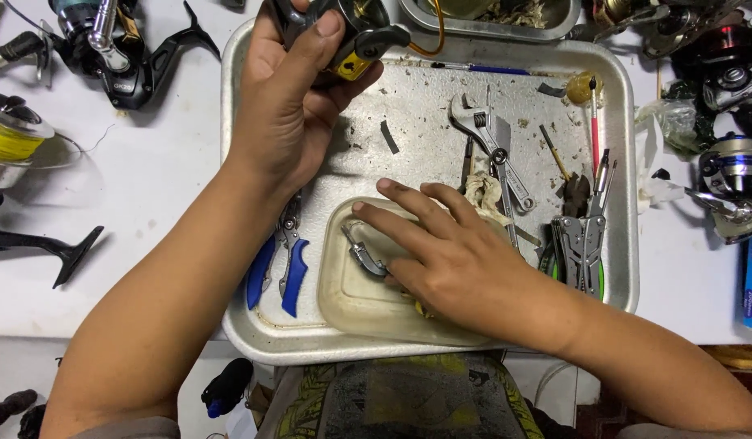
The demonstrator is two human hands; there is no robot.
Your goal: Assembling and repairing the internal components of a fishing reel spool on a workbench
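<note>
My left hand [290, 102] grips a dark fishing reel body [351, 36] with a yellow patch, held over the top left of a metal tray [620, 162]. My right hand [441, 244] reaches into a shallow clear plastic tub [343, 284] at the tray's front. Its fingers are spread and rest by a small curved metal part [362, 254] lying in the tub. Whether the thumb pinches that part is hidden.
In the tray lie blue-handled pliers [280, 264], an adjustable wrench [486, 134], a folding multi-tool [583, 240], a rag [483, 195] and a red-handled brush [594, 122]. Fishing reels [119, 49] sit on the white table at left, more reels [730, 175] at right, a yellow line spool [10, 134] far left.
</note>
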